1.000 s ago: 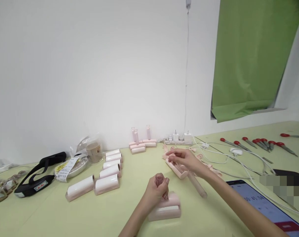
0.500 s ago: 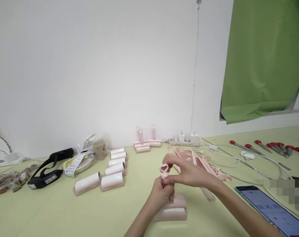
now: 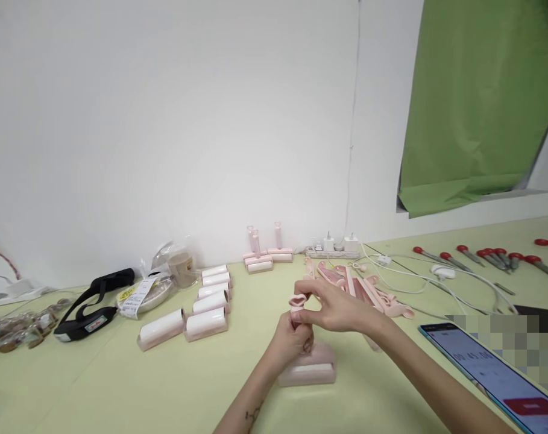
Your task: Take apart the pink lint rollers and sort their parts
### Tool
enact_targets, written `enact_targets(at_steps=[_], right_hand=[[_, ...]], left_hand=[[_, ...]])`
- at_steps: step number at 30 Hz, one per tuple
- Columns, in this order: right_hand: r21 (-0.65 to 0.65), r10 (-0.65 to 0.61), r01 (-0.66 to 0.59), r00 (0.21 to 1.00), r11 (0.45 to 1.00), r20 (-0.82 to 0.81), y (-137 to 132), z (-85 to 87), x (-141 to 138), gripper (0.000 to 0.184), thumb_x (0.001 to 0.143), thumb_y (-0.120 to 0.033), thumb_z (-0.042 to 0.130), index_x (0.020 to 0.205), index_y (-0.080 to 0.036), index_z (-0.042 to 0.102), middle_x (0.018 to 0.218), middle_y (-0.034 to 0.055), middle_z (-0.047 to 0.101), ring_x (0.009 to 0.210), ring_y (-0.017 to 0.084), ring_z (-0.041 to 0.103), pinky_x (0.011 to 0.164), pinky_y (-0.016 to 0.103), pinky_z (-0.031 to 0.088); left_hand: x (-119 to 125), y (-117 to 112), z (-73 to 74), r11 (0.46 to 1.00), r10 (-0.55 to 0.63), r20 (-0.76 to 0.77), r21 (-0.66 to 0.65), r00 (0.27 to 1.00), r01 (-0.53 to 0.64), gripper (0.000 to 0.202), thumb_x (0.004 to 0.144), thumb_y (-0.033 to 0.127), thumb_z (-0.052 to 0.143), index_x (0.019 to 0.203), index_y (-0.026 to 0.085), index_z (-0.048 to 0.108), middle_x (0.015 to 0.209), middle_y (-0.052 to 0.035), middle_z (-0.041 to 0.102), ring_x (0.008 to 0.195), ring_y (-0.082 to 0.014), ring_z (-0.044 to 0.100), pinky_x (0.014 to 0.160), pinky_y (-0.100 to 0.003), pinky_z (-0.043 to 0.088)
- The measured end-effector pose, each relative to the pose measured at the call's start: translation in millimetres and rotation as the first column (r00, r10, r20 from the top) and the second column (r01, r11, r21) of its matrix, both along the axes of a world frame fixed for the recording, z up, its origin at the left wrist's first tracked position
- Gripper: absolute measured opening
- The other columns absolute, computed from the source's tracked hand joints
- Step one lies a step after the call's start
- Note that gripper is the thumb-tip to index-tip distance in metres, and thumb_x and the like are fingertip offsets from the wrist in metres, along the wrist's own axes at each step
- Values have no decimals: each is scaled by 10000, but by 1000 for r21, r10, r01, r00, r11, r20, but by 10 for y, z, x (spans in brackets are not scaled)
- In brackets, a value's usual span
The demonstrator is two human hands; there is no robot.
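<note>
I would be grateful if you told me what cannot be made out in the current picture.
Head view: what the left hand encloses, hidden by its own fingers.
Head view: the lower end of the heart-topped piece, hidden by the right hand.
Head view: the phone's near end, cut off at the lower right.
Head view: the white label's fine print, too small.
Head view: the black object, partly masked by pixelation.

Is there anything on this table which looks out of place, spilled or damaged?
One white lint roll sits off to the left, breaking the line of the other white rolls. No spill or clear damage stands out.
</note>
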State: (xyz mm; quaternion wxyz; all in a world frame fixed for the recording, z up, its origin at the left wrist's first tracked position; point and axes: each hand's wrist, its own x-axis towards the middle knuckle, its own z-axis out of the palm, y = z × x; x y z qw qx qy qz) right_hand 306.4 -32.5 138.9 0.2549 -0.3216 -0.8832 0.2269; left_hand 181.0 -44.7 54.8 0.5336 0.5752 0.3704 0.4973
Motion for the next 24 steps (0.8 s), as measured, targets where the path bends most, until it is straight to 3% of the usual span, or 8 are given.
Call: enact_targets(at_steps=[4,9,12,15,22,24], right_hand=[[3,35,-35,982,999,-185,-6,-110,-67,205,773,-393,490,793,-196,541,812,14,581,805,165,522,737,278,403],[-75,63,-93,938,993,-340,-20,-308,-169,330,841,-430,364,815,-186,585,831,34,605,787,159,559,718,266,428],[-159,46,-106,938,982,-345,-25,-350,-182,387,840,-467,343,830,-174,596,784,33,611,729,160,577,649,253,441],[-186,12,-73,950,980,-313,-57,-309,-165,410,843,-472,327,788,-167,596,718,28,611,678,157,576,604,245,436],[-133,-109,82,971,988,-212,-201,-265,-145,352,837,-419,360,714,-187,594,688,16,631,618,149,559,562,245,415],[-148,-103,69,967,987,-233,-191,-280,-142,328,827,-396,380,729,-181,607,713,24,641,633,153,568,569,249,429]], left_hand=[[10,-6,12,1000,14,-22,5,1000,-13,265,645,274,437,411,202,335,287,83,321,261,-38,282,321,-184,251],[19,-7,8,999,52,-40,9,998,-52,299,670,304,442,411,191,345,280,80,324,263,-32,300,319,-172,248],[28,1,5,998,68,-25,0,997,-68,136,643,280,467,576,194,386,286,120,329,254,-40,300,310,-161,267],[37,8,5,997,71,-13,-9,997,-71,117,625,247,460,701,196,388,291,148,328,241,-45,290,300,-157,278],[20,-31,17,998,58,-43,-27,997,-59,68,605,209,457,639,188,402,276,132,322,253,-37,293,308,-149,247],[14,-56,28,997,69,-51,-24,996,-70,56,604,210,454,623,190,405,280,127,317,261,-41,291,317,-156,246]])
